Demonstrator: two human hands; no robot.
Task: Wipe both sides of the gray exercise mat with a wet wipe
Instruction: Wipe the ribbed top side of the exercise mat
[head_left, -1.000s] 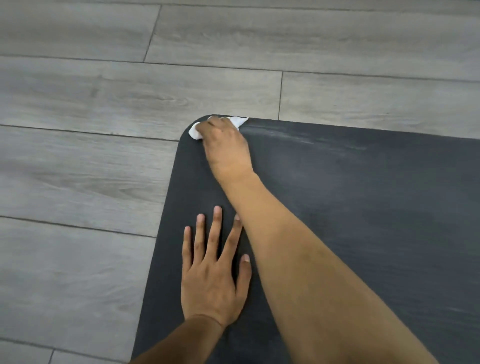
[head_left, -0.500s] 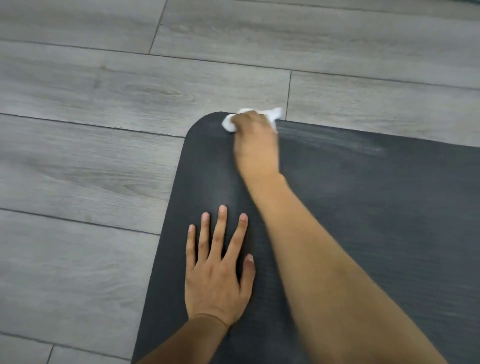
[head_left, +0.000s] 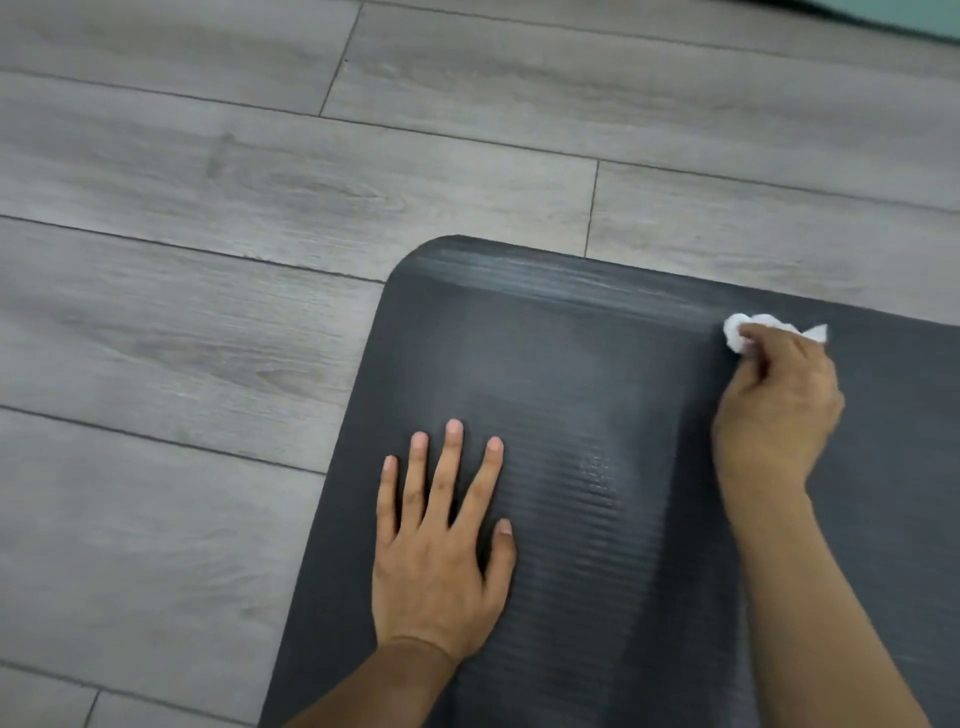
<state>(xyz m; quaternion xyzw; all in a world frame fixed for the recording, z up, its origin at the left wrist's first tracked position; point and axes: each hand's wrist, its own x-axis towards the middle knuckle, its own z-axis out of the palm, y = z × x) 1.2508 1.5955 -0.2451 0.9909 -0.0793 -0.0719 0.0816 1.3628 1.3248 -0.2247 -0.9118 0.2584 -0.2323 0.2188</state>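
Observation:
The dark gray exercise mat (head_left: 597, 374) lies flat on the floor, its rounded far-left corner in view. A damp, lighter streak runs along its far edge. My left hand (head_left: 441, 551) rests flat on the mat with fingers spread and straight. My right hand (head_left: 779, 405) grips a crumpled white wet wipe (head_left: 737, 332) and presses it onto the mat near the far edge, right of the corner. Most of the wipe is hidden under the fingers.
Gray wood-look plank flooring (head_left: 208, 312) surrounds the mat on the left and far side. A teal strip (head_left: 914, 15) shows at the top right corner.
My right hand has slid the wipe rightward along the mat's far edge, away from the corner, leaving a wet streak. My left hand stays flat in place.

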